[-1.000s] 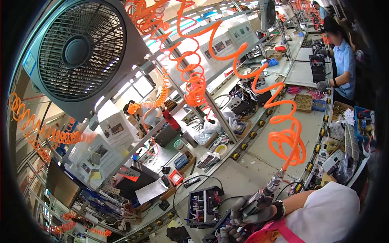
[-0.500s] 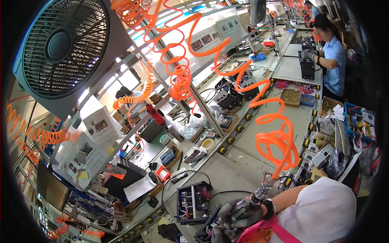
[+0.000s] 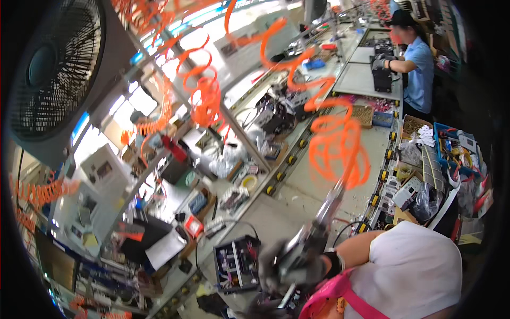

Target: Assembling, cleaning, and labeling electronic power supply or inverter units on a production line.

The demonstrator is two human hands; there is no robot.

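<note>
A grey glove covers my right hand (image 3: 311, 268), whose fingers are wrapped round an air screwdriver (image 3: 319, 220). Its metal upper end joins an orange coiled hose (image 3: 340, 154). Low at the picture's bottom edge is my left hand (image 3: 263, 309), also gloved, dark and smeared by motion; its fingers cannot be made out. Just left of the tool sits an open black metal housing (image 3: 237, 263) with wires and electronic parts inside. Beneath the hands is another dark part (image 3: 291, 297), mostly hidden by the gloves and the blur.
A conveyor line with yellow rollers (image 3: 291, 159) runs away to the upper right. A blue crate (image 3: 451, 135) of mixed parts stands at the right. A large fan (image 3: 50, 74) hangs upper left. Farther along, a person in a blue shirt (image 3: 419, 66) handles a black unit (image 3: 381, 80).
My right hand and the air screwdriver have risen slightly, the tool now more upright. The head view has shifted, so the surroundings slide left in the picture.
</note>
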